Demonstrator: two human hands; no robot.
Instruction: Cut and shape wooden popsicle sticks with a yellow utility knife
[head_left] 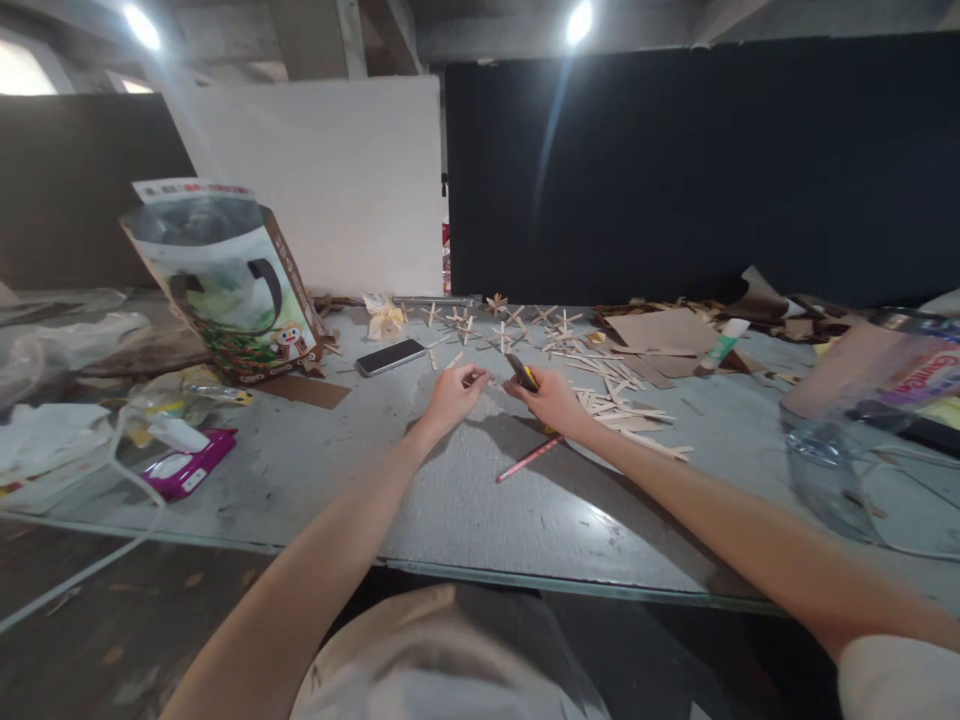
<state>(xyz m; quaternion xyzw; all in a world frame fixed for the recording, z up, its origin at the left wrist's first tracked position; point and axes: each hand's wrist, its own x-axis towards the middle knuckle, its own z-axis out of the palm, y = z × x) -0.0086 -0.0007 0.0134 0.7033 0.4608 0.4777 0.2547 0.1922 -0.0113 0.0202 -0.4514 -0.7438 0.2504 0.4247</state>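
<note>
Your hands meet over the middle of the table (450, 520); take that spot as the centre of the dial. Your right hand (553, 400) is closed round a black-and-yellow knife (522, 372), its tip pointing away from you, towards 11 o'clock. Your left hand (454, 393) faces it from 9 o'clock, thumb and fingertips drawn nearly together; something thin and pale shows at the fingertips, but you are too far off to tell whether they grip it.

Just beside your right hand, at 3 o'clock, lies a heap of wooden sticks (609, 410). At 12 stand several crossed sticks (516, 317). A pink pencil (529, 461) lies at 5 o'clock, near your right hand. Between 9 and 10 is a phone (391, 357), lying flat, and beyond it an upright printed bag (232, 290). A purple packet (196, 467) sits well apart, between 8 and 9. Towards 2 lies cardboard (660, 330), with a glue tube (724, 344) beside it.
</note>
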